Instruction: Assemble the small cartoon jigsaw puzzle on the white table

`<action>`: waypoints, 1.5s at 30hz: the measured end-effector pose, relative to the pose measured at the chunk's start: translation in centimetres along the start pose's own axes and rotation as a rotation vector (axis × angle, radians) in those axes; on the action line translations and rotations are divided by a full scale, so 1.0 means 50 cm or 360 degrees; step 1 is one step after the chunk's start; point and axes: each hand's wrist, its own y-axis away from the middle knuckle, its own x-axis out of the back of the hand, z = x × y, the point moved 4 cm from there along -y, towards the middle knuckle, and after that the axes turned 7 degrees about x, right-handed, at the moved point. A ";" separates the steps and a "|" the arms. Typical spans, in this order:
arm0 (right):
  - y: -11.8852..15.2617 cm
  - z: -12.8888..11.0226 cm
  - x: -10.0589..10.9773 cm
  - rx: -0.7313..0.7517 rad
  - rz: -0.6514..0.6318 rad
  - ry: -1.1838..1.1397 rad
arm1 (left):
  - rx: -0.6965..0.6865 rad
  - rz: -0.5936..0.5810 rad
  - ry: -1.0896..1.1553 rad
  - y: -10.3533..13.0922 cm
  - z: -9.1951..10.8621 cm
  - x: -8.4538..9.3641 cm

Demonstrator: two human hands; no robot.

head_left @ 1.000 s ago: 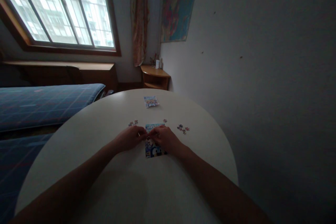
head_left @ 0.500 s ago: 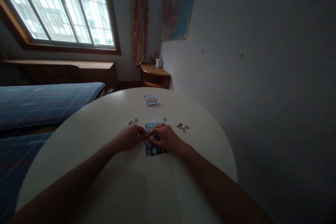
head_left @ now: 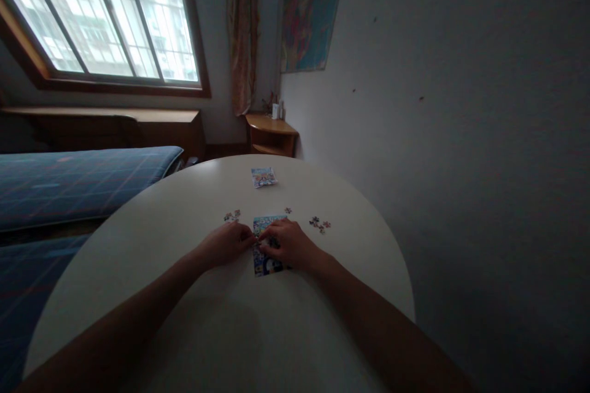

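A colourful puzzle sheet (head_left: 267, 266) lies on the round white table (head_left: 184, 313), partly covered by my hands. My left hand (head_left: 229, 242) is at its left edge, fingers pressed together on something too small to make out. Over the sheet's middle is my right hand (head_left: 288, 242), its thumb and index finger bent close to the left fingertips; what they hold, if anything, is hidden. Loose puzzle pieces (head_left: 232, 216) lie beyond my left hand. One more piece (head_left: 288, 210) sits past the sheet, and several pieces (head_left: 318, 223) are to the right.
A small printed packet (head_left: 263, 177) lies near the table's far edge. A wooden corner shelf (head_left: 271, 125) stands behind the table. To the left is a mattress with a blue plaid cover (head_left: 83, 184); a bare wall (head_left: 437, 166) runs along the right.
The whole view has shifted slightly. Both hands remain at the sheet with nearly the same finger positions, and the loose pieces lie as before.
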 end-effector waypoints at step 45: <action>0.012 -0.021 -0.008 0.0003 -0.0040 0.0013 | -0.0545 0.0183 -0.0035 -0.006 -0.014 -0.003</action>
